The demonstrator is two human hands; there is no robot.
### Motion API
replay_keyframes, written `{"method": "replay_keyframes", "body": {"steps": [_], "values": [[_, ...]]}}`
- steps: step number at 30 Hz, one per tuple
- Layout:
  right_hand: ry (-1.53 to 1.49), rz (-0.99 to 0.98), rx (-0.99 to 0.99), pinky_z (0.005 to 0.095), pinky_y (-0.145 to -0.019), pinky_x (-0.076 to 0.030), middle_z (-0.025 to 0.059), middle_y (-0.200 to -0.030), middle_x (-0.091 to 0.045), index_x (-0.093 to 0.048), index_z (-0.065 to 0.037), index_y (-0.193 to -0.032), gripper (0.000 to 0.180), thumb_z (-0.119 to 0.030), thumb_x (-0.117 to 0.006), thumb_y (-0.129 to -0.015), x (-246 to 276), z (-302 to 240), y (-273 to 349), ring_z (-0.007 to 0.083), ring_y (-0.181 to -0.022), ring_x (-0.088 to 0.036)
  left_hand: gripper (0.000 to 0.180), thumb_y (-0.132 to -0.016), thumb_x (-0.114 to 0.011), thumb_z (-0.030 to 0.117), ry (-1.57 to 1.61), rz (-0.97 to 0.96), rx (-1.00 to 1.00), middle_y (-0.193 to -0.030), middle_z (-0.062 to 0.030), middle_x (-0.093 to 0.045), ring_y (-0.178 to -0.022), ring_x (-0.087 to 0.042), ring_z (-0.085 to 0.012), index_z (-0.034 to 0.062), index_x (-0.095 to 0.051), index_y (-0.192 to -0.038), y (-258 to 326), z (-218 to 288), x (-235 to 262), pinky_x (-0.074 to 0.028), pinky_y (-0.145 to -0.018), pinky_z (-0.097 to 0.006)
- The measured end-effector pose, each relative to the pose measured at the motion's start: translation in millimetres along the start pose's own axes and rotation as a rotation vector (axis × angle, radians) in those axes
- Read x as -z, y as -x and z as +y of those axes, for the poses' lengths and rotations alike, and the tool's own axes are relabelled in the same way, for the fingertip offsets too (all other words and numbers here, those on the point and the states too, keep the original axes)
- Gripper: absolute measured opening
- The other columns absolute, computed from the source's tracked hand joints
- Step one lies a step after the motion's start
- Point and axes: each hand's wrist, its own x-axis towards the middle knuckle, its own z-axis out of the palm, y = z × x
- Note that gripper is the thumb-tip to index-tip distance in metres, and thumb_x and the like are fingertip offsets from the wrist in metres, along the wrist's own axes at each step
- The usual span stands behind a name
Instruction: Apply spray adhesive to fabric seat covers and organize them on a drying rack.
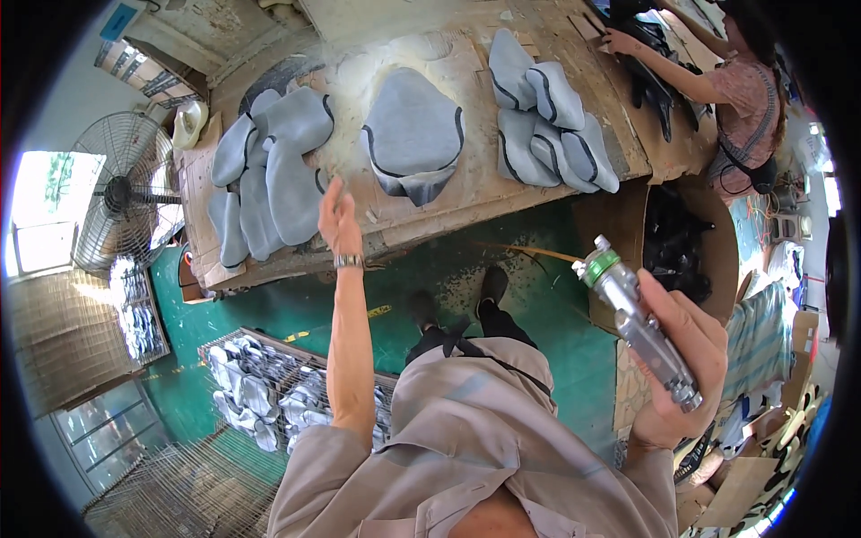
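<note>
My right hand is wrapped round a silver spray gun with a green ring near its nozzle end, held up off the table. My left hand, with a watch at the wrist, reaches over the table's front edge. Its fingers are apart, close beside the right side of a group of grey shoe uppers with black edging. I see nothing held in it. A single grey upper lies in the middle of the table, its black-edged end toward me. Another group of similar uppers overlaps to the right.
The worktable is covered with stained cardboard. A cardboard box with black pieces stands at right, below a co-worker handling black items. A large fan is at left. Wire racks with grey pieces stand lower left.
</note>
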Motion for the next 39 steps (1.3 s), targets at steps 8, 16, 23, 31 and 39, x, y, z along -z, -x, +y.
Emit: {"method": "replay_keyframes", "body": {"steps": [8,16,23,31,39], "values": [[0.068,0.020,0.021,0.0312,-0.087,-0.048,0.0169,-0.102,-0.072,-0.072,0.002,-0.126,0.054,-0.004,-0.072,-0.073,-16.7,-20.1,1.8,0.0264,-0.092,-0.067,0.034,-0.092,-0.067,-0.003,-0.269,-0.011,0.180,-0.119,-0.0101,-0.074,-0.107,-0.071,-0.0187,0.0044,-0.072,-0.125,141.0,-137.2,110.2,-0.054,-0.096,-0.032],[0.150,-0.204,0.326,0.0330,-0.072,-0.050,0.0167,-0.091,-0.068,-0.066,0.006,-0.132,0.064,-0.009,-0.066,-0.070,3.8,-19.0,22.8,0.0280,-0.076,-0.065,0.031,-0.090,-0.067,-0.002,-0.467,-0.005,0.593,-0.097,-0.0077,-0.077,-0.092,-0.071,-0.0143,0.0056,-0.077,-0.118,242.5,-185.7,185.0,-0.055,-0.086,-0.030],[0.094,0.063,0.038,0.0314,-0.075,-0.048,0.0153,-0.091,-0.071,-0.077,0.001,-0.117,0.054,-0.017,-0.072,-0.066,-2.2,-15.9,47.5,0.0240,-0.078,-0.064,0.028,-0.093,-0.065,0.000,-0.411,-0.051,0.576,-0.103,-0.0085,-0.077,-0.096,-0.071,-0.0146,0.0049,-0.076,-0.118,223.7,-179.4,172.7,-0.055,-0.088,-0.030],[0.169,0.084,0.031,0.0320,-0.076,-0.048,0.0153,-0.092,-0.070,-0.078,0.004,-0.111,0.051,-0.022,-0.073,-0.068,8.9,-9.1,60.0,0.0247,-0.080,-0.064,0.028,-0.094,-0.067,0.000,-0.279,-0.098,0.264,-0.113,-0.0076,-0.075,-0.104,-0.070,-0.0176,0.0061,-0.075,-0.121,161.0,-123.1,115.0,-0.054,-0.094,-0.031],[0.156,-0.015,0.270,0.0305,-0.067,-0.047,0.0138,-0.084,-0.067,-0.072,0.004,-0.123,0.055,-0.026,-0.073,-0.077,17.6,11.1,41.0,0.0231,-0.071,-0.064,0.030,-0.097,-0.067,0.003,-0.065,0.012,0.102,-0.123,-0.0065,-0.073,-0.113,-0.067,-0.0155,0.0013,-0.070,-0.127,90.8,-53.8,54.3,-0.051,-0.098,-0.029]]}}
